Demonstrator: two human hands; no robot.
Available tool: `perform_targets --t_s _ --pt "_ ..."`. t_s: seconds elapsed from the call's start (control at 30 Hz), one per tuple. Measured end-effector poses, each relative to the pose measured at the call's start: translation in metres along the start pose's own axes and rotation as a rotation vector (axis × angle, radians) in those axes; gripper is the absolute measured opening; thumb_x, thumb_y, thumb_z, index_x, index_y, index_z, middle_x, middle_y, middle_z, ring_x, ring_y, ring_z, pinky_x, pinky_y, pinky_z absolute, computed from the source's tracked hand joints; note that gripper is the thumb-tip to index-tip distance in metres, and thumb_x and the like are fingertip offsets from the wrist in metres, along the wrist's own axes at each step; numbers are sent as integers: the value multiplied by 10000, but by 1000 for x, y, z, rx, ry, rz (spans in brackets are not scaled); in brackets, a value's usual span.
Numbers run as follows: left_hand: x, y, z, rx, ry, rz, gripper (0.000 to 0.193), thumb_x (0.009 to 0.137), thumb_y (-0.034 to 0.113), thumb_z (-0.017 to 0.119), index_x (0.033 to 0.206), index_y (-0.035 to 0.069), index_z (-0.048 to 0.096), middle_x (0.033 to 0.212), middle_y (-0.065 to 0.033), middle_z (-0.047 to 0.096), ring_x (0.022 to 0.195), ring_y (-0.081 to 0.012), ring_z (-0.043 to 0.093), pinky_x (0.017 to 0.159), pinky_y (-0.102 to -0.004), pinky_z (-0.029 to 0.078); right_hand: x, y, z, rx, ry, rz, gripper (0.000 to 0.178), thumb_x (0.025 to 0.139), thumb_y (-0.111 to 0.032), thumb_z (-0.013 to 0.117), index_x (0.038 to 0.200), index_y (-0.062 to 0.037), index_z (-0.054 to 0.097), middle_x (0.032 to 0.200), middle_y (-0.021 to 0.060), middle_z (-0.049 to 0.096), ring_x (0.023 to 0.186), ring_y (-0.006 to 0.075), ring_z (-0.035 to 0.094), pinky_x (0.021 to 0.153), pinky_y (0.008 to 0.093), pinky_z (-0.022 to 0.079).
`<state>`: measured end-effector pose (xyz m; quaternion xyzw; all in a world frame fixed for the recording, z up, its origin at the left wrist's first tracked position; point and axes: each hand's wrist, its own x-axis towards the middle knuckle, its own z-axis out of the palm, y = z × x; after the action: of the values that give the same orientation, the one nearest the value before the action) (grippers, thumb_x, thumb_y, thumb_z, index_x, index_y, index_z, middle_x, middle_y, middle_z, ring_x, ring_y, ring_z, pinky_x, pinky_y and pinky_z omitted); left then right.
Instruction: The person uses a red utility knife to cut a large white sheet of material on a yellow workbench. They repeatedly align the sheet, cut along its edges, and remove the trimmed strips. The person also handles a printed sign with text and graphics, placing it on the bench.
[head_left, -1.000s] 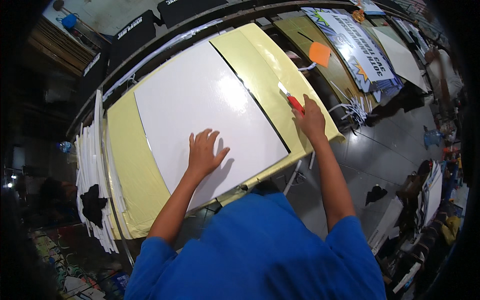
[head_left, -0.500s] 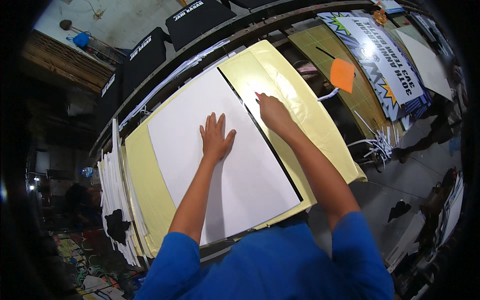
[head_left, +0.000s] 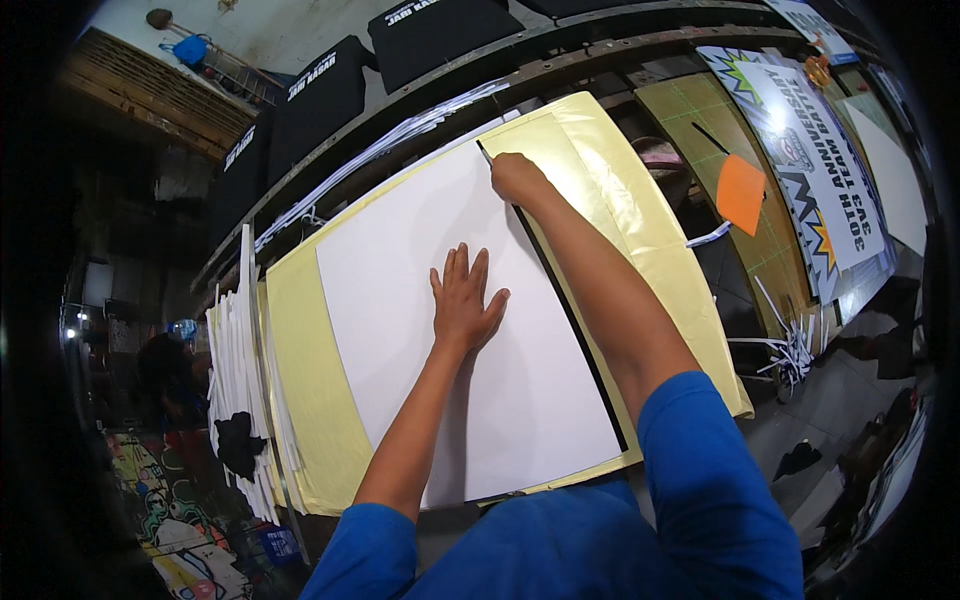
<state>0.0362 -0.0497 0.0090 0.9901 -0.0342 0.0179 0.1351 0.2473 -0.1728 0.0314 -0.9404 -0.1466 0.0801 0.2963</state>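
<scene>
A large white sheet [head_left: 400,340] lies flat on a table covered in shiny yellow wrapping [head_left: 305,360]. My left hand [head_left: 464,305] rests on the middle of the sheet, palm down and fingers spread. Along the sheet's right side runs a narrow black strip [head_left: 580,330]. At the far end of this strip my right hand [head_left: 520,183] is closed around a small cutter, mostly hidden by the fingers. Only a thin tip shows beside the knuckles, close to the strip, and I cannot tell whether it touches.
White strips [head_left: 235,365] hang along the table's left side, with a black cloth [head_left: 239,445] among them. Beyond the far edge stands a metal rail with black shirts [head_left: 318,95]. To the right are an orange flag-shaped piece [head_left: 741,194], a green cutting mat [head_left: 700,130] and printed boards [head_left: 825,170].
My right hand has moved from the yellow wrapping to the far end of the black strip; the cutter's red part no longer shows. My left hand stays spread on the sheet. The view has shifted.
</scene>
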Motion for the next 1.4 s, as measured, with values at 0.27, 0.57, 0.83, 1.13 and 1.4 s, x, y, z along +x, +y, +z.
perform_targets --t_s 0.27,0.57,0.83,1.13,1.4 --pt "0 -3 0 67 -17 14 747 894 483 566 1496 101 343 1571 -225 234 1471 -374 177 1155 -615 92 -10 -7 -10 -36 -123 73 225 817 -45 547 932 70 702 934 307 677 859 401 699 740 441 559" --pt "-2 -3 4 80 42 38 737 904 501 553 1489 95 361 1571 -224 234 1473 -369 174 1153 -615 110 -99 -2 -9 -83 -164 156 286 926 -115 461 1039 29 680 1041 246 685 954 373 686 819 448 549" --pt "-1 -6 8 87 36 33 758 897 572 532 1495 137 367 1572 -197 257 1473 -346 187 1143 -637 102 -207 -5 -16 -64 -121 210 288 970 -145 426 1064 37 629 1016 241 681 925 386 678 807 468 542" --pt "-1 -8 14 147 44 24 823 876 631 551 1507 142 348 1578 -193 242 1480 -335 176 1120 -677 123 -334 10 -19 -47 -124 213 221 944 -147 494 981 60 561 891 277 654 842 433 653 750 515 502" --pt "4 -14 24 231 58 24 837 874 715 464 1519 196 337 1587 -146 255 1483 -297 191 1108 -687 139 -449 28 -18 -68 -136 263 180 945 -151 465 958 22 513 853 274 634 819 464 622 731 554 472"
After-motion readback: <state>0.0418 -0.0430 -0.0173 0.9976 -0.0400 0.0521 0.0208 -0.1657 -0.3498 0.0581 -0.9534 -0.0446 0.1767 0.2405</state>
